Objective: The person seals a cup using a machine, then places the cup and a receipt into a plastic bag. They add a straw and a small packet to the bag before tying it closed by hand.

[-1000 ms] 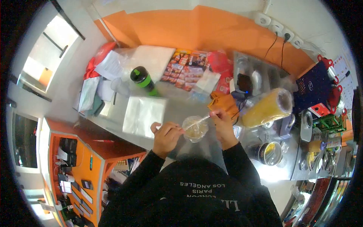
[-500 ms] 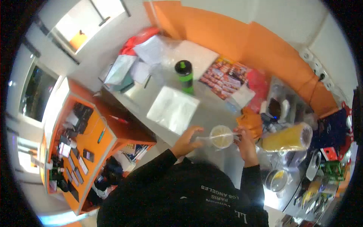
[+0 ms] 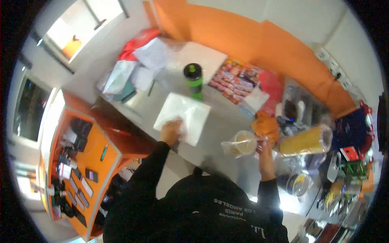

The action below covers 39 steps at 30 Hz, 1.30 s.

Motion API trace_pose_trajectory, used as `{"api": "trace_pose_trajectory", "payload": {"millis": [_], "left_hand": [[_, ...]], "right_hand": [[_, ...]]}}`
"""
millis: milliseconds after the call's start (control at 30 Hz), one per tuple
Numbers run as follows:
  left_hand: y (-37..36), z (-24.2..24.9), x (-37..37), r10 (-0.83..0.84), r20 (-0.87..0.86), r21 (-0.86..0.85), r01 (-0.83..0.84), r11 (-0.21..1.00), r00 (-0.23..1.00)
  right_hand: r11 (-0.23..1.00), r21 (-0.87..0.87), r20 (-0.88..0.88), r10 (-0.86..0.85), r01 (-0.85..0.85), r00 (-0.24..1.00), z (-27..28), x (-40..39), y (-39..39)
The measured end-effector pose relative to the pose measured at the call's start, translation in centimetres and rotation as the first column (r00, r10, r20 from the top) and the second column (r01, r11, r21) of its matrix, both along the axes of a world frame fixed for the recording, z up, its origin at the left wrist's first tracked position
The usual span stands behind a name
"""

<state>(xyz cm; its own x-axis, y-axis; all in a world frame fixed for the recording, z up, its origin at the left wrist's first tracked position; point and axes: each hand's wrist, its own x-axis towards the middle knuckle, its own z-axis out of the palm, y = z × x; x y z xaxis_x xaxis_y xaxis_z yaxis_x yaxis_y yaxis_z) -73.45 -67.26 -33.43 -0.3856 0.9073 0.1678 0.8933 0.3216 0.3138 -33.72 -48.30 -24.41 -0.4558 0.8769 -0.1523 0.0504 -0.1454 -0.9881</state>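
My left hand (image 3: 171, 131) lies over the near left edge of a white square sheet or stack (image 3: 190, 117); its fingers are smeared by motion. My right hand (image 3: 265, 152) grips a piece of clear plastic wrap (image 3: 233, 148) by its end. That wrap stretches across a round clear tub (image 3: 245, 141) with pale yellow contents, just left of the hand. An orange cloth (image 3: 266, 126) lies right behind the tub. To the right of my right hand is a large plastic-wrapped yellow roll (image 3: 306, 141).
A black and green bottle (image 3: 194, 79) stands behind the white sheet. Farther back lie a colourful printed sheet (image 3: 233, 79) and papers (image 3: 117, 77). Another clear tub (image 3: 299, 185) is at right. An orange desk (image 3: 97, 158) with phones stands at left.
My left hand has let go of the wrap and moved left onto the white sheet. The wrap's free end now hangs at the tub's left side. My right hand still grips its end.
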Motion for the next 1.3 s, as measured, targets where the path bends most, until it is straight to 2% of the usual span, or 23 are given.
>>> {"api": "trace_pose_trajectory", "payload": {"millis": [67,133,167,233,267,333,400,433,467,500,600,700,767,800,833,900,933,1000,1067,1100,1200,1267,1300], "left_hand": [[-0.6,0.0,-0.2,-0.053,-0.123,-0.02,0.051,0.999,0.991],[-0.7,1.1,-0.3,-0.092,-0.06,-0.061,0.088,0.994,0.994],[0.0,1.6,-0.3,-0.059,-0.014,-0.241,0.053,0.969,0.998],[-0.5,-1.1,-0.6,-0.114,-0.103,-0.237,0.086,0.968,0.988],[-2.6,-3.2,-1.3,-0.161,-0.219,-0.047,0.154,0.987,0.962],[-3.8,-4.9,-2.8,-0.251,-0.101,0.072,0.258,0.963,0.963],[-3.9,-7.9,-4.6,-0.184,0.228,0.085,0.168,0.982,0.956],[-3.9,-7.0,-5.0,-0.316,-0.024,0.005,0.316,0.949,0.949],[-4.0,-5.9,-5.5,-0.438,-0.264,-0.104,0.426,0.899,0.859],[-4.4,-8.1,-6.7,-0.399,-0.259,0.01,0.415,0.91,0.88],[-4.7,-6.6,-6.3,-0.292,0.069,0.156,0.279,0.948,0.954],[-3.8,-2.5,-4.4,-0.155,0.075,-0.044,0.158,0.986,0.985],[-3.6,-4.1,-6.6,-0.262,-0.045,-0.107,0.256,0.961,0.964],[-3.7,-5.3,-8.4,-0.313,-0.105,-0.141,0.297,0.944,0.944],[-3.8,-7.1,-10.7,-0.451,-0.165,-0.036,0.452,0.891,0.877],[-3.9,-9.0,-11.4,-0.199,0.153,-0.08,0.213,0.974,0.968],[-3.8,-9.1,-11.6,-0.047,0.299,-0.137,0.092,0.986,0.953],[-3.7,-8.6,-12.0,0.007,0.349,-0.154,0.05,0.987,0.937],[-3.7,-1.1,-6.6,-0.179,0.166,-0.07,0.192,0.979,0.97],[-3.5,-0.8,-7.0,-0.244,0.085,-0.055,0.249,0.967,0.966],[-2.7,0.9,-6.1,-0.289,-0.032,-0.289,0.268,0.919,0.957],[-2.9,5.2,-3.3,-0.388,0.065,-0.093,0.393,0.915,0.919],[-3.3,5.7,-3.3,-0.397,-0.013,-0.114,0.393,0.913,0.918]], "right_hand": [[1.0,-0.007,-0.023,-0.001,0.001,1.0,-1.0,-0.2,-0.4],[0.998,-0.06,-0.04,-0.015,0.013,0.999,-1.9,-0.2,-1.2],[0.996,-0.075,-0.043,-0.046,0.043,0.998,-1.9,-0.4,-1.9],[0.995,-0.091,-0.065,-0.052,0.046,0.997,-2.8,-0.1,-2.9],[0.994,-0.097,-0.056,-0.049,0.043,0.997,-3.4,0.0,-3.3],[0.995,-0.088,-0.042,-0.059,0.055,0.997,-4.6,-0.1,-4.0],[0.995,-0.054,-0.02,-0.085,0.083,0.996,-5.7,-0.1,-4.9],[0.993,-0.05,-0.022,-0.109,0.108,0.994,-6.5,-0.1,-5.2],[0.991,-0.049,-0.023,-0.129,0.128,0.991,-7.5,-0.1,-5.5],[0.988,-0.05,-0.025,-0.144,0.143,0.989,-8.1,-0.2,-6.1],[0.958,-0.004,0.161,-0.282,0.286,0.946,-7.7,-0.8,-7.8],[0.932,0.031,0.422,-0.34,0.361,0.84,-8.8,-2.0,-10.9],[0.975,0.018,0.422,-0.209,0.222,0.882,-8.7,-3.3,-13.6],[0.993,0.082,0.387,-0.114,0.089,0.915,-10.1,-4.6,-14.9],[0.987,0.153,0.359,-0.012,-0.046,0.933,-11.3,-5.7,-15.5],[0.897,0.158,0.317,0.35,-0.413,0.881,-8.0,-7.1,-15.6],[0.847,0.309,0.312,0.339,-0.432,0.888,-8.1,-8.6,-15.9],[0.691,0.535,0.328,0.361,-0.487,0.873,-7.9,-11.9,-15.5],[0.489,0.668,0.382,0.421,-0.56,0.823,-7.0,-15.1,-14.8],[0.467,0.69,0.435,0.344,-0.553,0.832,-7.1,-16.6,-14.8],[0.376,0.758,0.526,0.132,-0.533,0.84,-9.3,-20.2,-14.9],[0.315,0.811,0.509,0.036,-0.493,0.86,-12.7,-22.4,-14.0],[0.332,0.782,0.541,0.056,-0.527,0.839,-13.5,-22.7,-13.8]]}}
